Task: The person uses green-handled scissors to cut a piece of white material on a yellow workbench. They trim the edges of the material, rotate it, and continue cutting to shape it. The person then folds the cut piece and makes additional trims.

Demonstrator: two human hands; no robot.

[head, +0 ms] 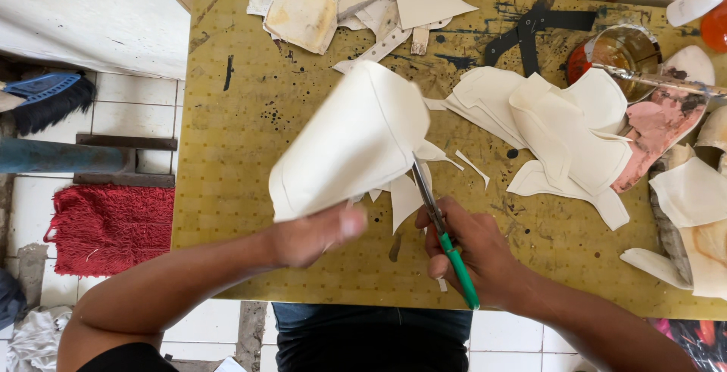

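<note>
Glass jar (622, 50) – amber liquid inside – brush handle (666, 80) across rim.

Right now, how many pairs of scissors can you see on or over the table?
1. The scissors, with green handles, are in the right hand, blades at the edge of the cream piece held up by the left hand. Others could lie hidden under the scattered cut-outs.

Left part of the surface (227, 152) bare, open passage from near edge to far edge. Far edge blocked by heap of cream cut pieces (356, 1). Right half crowded: stacked cream shapes (564, 133), glass jar (621, 50), pink-stained sole form (663, 126). Small offcuts (473, 166) lie between stack and hands. Near right edge partly free.
</note>
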